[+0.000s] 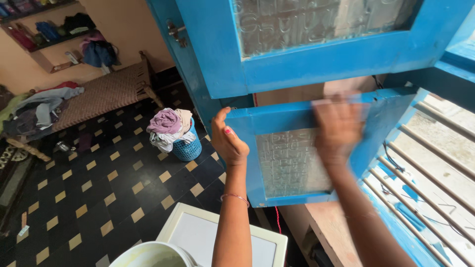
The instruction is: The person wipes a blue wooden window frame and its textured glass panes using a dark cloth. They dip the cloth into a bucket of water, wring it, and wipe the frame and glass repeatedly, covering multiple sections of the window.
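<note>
The lower blue window shutter (pixel 289 158) feels stiff, its patterned glass fragile, so my left hand (pixel 228 141) grips the wooden edge while my blurred right hand (pixel 339 123) presses flat, seemingly spread, on its top rail.

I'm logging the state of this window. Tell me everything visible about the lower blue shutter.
The lower blue shutter is a painted wooden frame, scuffed in places, around a patterned frosted glass pane. It is swung open into the room, below a matching upper shutter. The left hand grips its free edge; the blurred right hand presses against its upper face.
</note>
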